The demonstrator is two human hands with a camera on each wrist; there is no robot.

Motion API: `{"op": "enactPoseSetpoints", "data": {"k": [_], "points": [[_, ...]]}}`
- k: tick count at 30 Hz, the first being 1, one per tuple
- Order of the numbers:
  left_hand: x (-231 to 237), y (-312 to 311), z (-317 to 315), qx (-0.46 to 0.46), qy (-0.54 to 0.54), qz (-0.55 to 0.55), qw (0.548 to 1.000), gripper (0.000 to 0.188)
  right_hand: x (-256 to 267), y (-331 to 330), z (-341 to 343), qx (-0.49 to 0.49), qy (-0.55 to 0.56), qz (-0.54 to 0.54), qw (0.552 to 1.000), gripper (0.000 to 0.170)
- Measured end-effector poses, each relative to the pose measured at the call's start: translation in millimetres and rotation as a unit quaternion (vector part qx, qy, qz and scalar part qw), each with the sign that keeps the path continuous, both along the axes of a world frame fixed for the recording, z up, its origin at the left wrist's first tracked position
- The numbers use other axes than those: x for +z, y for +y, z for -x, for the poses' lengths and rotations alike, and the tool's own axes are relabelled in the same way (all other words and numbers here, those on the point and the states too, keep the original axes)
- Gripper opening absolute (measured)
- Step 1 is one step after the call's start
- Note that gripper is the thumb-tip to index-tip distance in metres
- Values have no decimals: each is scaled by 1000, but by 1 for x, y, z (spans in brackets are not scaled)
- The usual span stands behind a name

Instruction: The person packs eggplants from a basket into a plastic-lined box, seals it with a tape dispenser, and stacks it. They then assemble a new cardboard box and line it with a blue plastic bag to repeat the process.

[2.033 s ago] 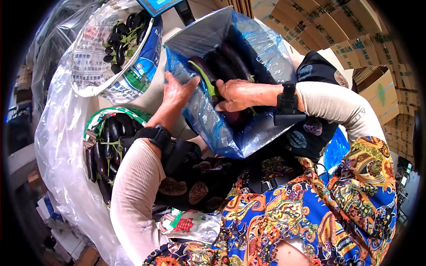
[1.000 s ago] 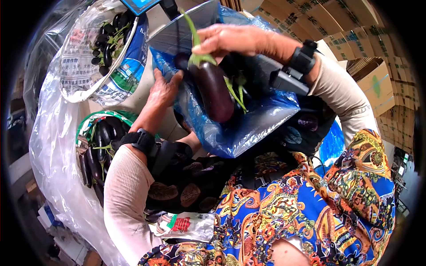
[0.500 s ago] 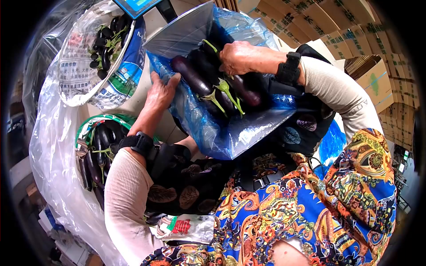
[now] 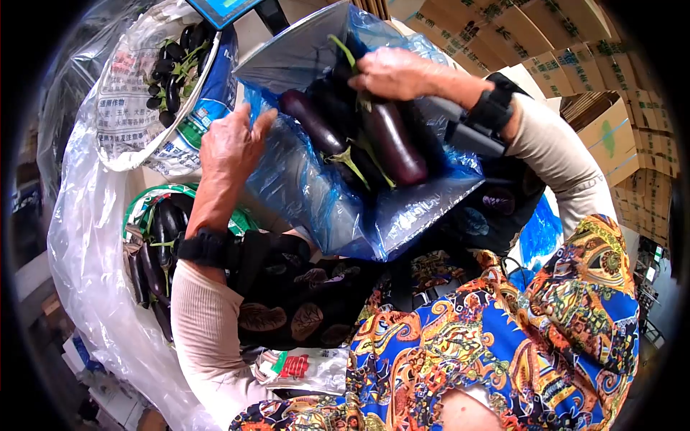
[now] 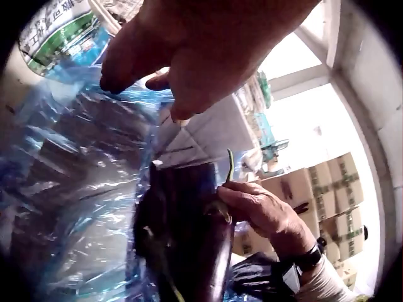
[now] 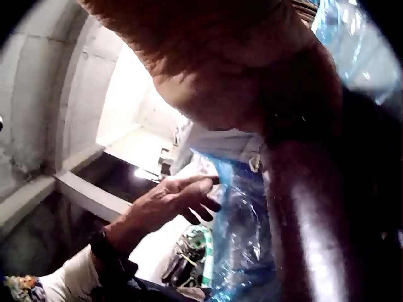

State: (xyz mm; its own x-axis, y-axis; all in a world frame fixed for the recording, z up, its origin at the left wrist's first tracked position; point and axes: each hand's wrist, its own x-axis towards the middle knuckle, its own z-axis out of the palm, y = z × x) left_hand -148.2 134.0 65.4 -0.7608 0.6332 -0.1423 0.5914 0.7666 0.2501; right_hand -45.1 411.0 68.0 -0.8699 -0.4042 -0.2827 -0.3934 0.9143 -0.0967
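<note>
My right hand (image 4: 392, 73) grips a dark purple eggplant (image 4: 395, 144) near its green stem, above a box lined with blue plastic film (image 4: 295, 205). The eggplant's body slants down toward me. More eggplants lie in the box, one glossy eggplant (image 4: 310, 122) along its left side. My left hand (image 4: 233, 144) hovers at the box's left edge, beside the film, with its fingers apart and loosely bent. In the right wrist view the held eggplant (image 6: 308, 220) fills the lower right, and my left hand (image 6: 164, 204) shows nothing in its grasp.
A white sack-lined bucket (image 4: 129, 93) with small eggplants stands at the upper left. Below it is a green-rimmed basket (image 4: 144, 197) of eggplants. A blue-framed screen (image 4: 224, 10) stands behind the box. Flattened cartons (image 4: 560, 43) are stacked at the right, and clear plastic sheeting (image 4: 86, 237) lines the left.
The right hand has lifted an eggplant by its stem end, lowered it into the box, then raised it slightly again. The left hand has just moved left, away from the film's edge.
</note>
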Motion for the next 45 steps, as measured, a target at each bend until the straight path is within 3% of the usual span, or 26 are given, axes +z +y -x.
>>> {"op": "enactPoseSetpoints", "data": {"k": [2, 3, 5, 7, 8, 10, 11, 14, 15, 16, 18, 21, 22, 24, 25, 26, 28, 30, 32, 33, 34, 37, 39, 41, 45], "points": [[9, 3, -5, -16, 19, -74, 997, 50, 12, 5, 9, -28, -34, 3, 999, 30], [16, 6, -8, -23, 5, -93, 995, 46, 22, 3, 10, -60, -62, 58, 995, 27], [28, 13, -13, -37, -25, -131, 990, 38, 44, 7, 8, -29, -84, 112, 990, 31], [32, 22, -19, -37, -90, -172, 980, 30, 61, -8, -1, -277, -160, 277, 906, 41], [33, 26, -22, -38, -122, -190, 973, 26, 35, 2, 5, -149, -133, 250, 947, 35], [10, 28, -26, -172, -83, -206, 960, 15, -5, 10, 17, 45, -58, 212, 975, 33], [-1, 30, -33, -217, -87, -185, 954, 19, 24, -15, 19, 41, -102, 36, 993, 44], [-34, 42, -68, -362, -118, -113, 918, 18, 9, 5, 21, 22, -105, 47, 993, 49], [-42, 47, -78, -412, -109, -9, 905, 21, 13, 10, 19, 22, -91, 45, 995, 44], [-46, 43, -87, -411, -56, 6, 910, 18, 16, 16, 17, 23, -78, 44, 996, 40], [-66, 48, -90, -450, 34, -59, 890, 14, 40, 10, 9, -78, -148, 105, 980, 33], [-75, 58, -92, -500, 109, 27, 859, 12, -9, 32, 9, -121, -154, 243, 950, 25], [-75, 58, -94, -506, 116, 5, 855, 12, -13, 32, 6, -157, -168, 280, 932, 25], [-76, 57, -95, -515, 131, -40, 846, 11, 30, 7, -2, -286, -236, 317, 873, 28], [-71, 57, -97, -515, 129, -11, 848, 12, 41, 4, -7, -333, -241, 348, 843, 31], [-66, 58, -99, -521, 142, 32, 841, 12, 39, 8, -9, -317, -226, 373, 842, 32], [-59, 60, -104, -530, 168, 116, 823, 12, 27, 17, -17, -269, -175, 506, 801, 34], [-58, 61, -105, -542, 180, 139, 809, 13, 5, 27, -14, -205, -90, 499, 837, 34], [-55, 63, -105, -547, 186, 155, 801, 14, -6, 34, -11, -210, -105, 530, 815, 29], [-52, 63, -104, -546, 187, 160, 801, 16, -7, 33, -9, -247, -162, 561, 773, 26], [-48, 64, -104, -545, 189, 163, 800, 18, -6, 36, -12, -233, -150, 545, 791, 27], [-36, 55, -86, -533, 141, 40, 833, 15, 9, 31, -32, -165, -102, 475, 858, 39], [-6, 53, -79, -494, 139, 14, 858, 13, 23, 19, -41, -188, -140, 405, 884, 37], [16, 50, -65, -451, 130, -42, 882, 14, 35, 9, -50, -206, -165, 372, 890, 35], [45, 43, -34, -355, 128, -134, 916, 19, 33, -2, -48, -196, -170, 433, 863, 38]]}}
